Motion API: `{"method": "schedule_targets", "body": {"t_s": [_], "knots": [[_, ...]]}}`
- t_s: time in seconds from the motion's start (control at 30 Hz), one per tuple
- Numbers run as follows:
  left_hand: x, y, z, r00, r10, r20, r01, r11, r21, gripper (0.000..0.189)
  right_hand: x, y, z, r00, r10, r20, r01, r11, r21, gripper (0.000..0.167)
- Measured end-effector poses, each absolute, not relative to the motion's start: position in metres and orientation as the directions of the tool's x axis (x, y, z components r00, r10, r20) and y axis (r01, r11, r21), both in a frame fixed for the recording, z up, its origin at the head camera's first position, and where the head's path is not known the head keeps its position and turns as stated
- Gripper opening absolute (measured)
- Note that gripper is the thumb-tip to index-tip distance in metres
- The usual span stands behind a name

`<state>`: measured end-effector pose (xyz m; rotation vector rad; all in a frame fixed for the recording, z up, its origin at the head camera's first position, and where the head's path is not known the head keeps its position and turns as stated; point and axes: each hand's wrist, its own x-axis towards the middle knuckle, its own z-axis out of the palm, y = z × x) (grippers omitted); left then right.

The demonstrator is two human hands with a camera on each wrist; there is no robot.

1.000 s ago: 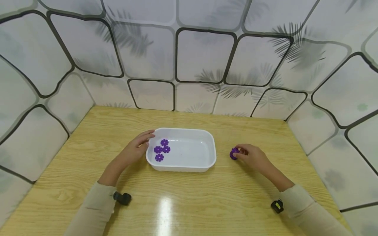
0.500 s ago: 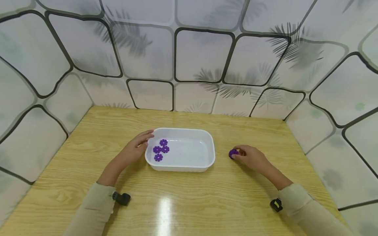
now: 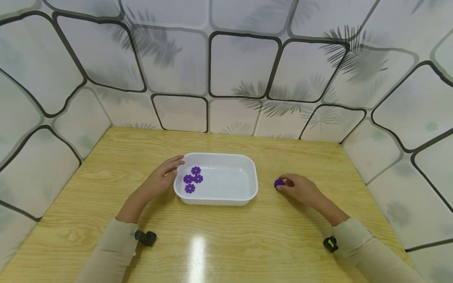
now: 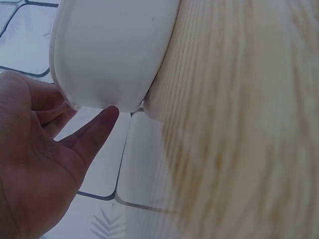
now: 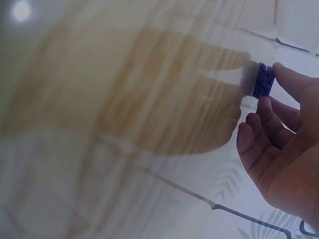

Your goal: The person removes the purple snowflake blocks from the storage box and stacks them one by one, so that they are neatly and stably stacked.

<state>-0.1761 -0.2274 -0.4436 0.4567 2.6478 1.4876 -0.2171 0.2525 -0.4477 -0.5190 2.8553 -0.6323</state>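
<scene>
A white rectangular tub (image 3: 226,186) stands on the wooden table, with several purple snowflake discs (image 3: 190,188) lying flat in its left end. My left hand (image 3: 159,180) rests at its left end, fingertips touching the rim and outer wall. Seen from the left wrist, these fingers look fairly straight against the tub's wall (image 4: 109,55). To the right of the tub, my right hand (image 3: 302,189) pinches purple snowflake discs (image 3: 278,184) between thumb and fingers. The right wrist view shows them as a short stack (image 5: 264,80) on edge at the tabletop; their exact number cannot be told.
The light wooden table (image 3: 226,243) reaches back to a patterned wall (image 3: 244,67), with more wall on both sides. A small dark device (image 3: 146,237) sits at the left cuff, and another (image 3: 331,244) at the right cuff.
The purple discs in my right hand have turned and come closer into line with each other. My left hand, the tub and the discs inside it stay in place.
</scene>
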Motion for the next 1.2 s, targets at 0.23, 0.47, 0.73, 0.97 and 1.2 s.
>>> {"method": "schedule_targets", "body": {"t_s": [0.23, 0.47, 0.73, 0.97, 1.2], "knots": [[-0.176, -0.228, -0.443, -0.953, 0.29, 0.092, 0.227, 0.475, 0.85, 0.041, -0.219, 0.251, -0.447, -0.916, -0.39, -0.092, -0.321, 0.851, -0.415, 0.049], [-0.177, -0.228, -0.441, -0.952, 0.29, 0.095, 0.232, 0.485, 0.843, 0.041, -0.22, 0.252, -0.447, -0.912, -0.399, -0.093, -0.331, 0.851, -0.407, 0.046], [-0.175, -0.226, -0.436, -0.952, 0.292, 0.087, 0.225, 0.482, 0.846, 0.041, -0.22, 0.253, -0.444, -0.919, -0.382, -0.101, -0.308, 0.853, -0.422, 0.053], [-0.175, -0.226, -0.437, -0.955, 0.286, 0.079, 0.214, 0.48, 0.851, 0.041, -0.22, 0.249, -0.439, -0.937, -0.349, -0.028, -0.29, 0.819, -0.495, 0.049], [-0.175, -0.224, -0.439, -0.959, 0.276, 0.061, 0.198, 0.502, 0.842, 0.042, -0.215, 0.231, -0.433, -0.913, -0.407, 0.014, -0.322, 0.702, -0.635, 0.045]]}}
